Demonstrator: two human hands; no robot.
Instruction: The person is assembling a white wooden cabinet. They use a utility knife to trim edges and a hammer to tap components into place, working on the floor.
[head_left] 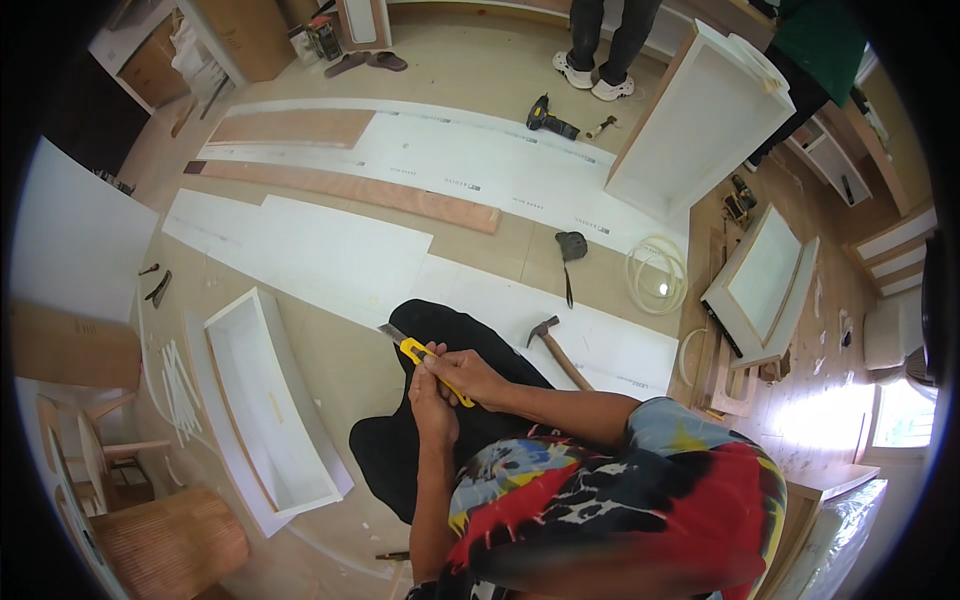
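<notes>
A yellow utility knife points up and to the left, its blade bare. My right hand is closed around its handle. Just below, my left hand is closed too, its fingers against the same handle; the exact grip is partly hidden. Under both hands I see my black trouser legs. A claw hammer with a wooden handle lies to the right on a white panel. Farther off, a black tape measure rests with a strap trailing from it.
Long white panels and a brown board cover the floor ahead. A white drawer box sits at left, another stands at far right. A coil of edging strip and a drill lie about. Another person's shoes show at the back.
</notes>
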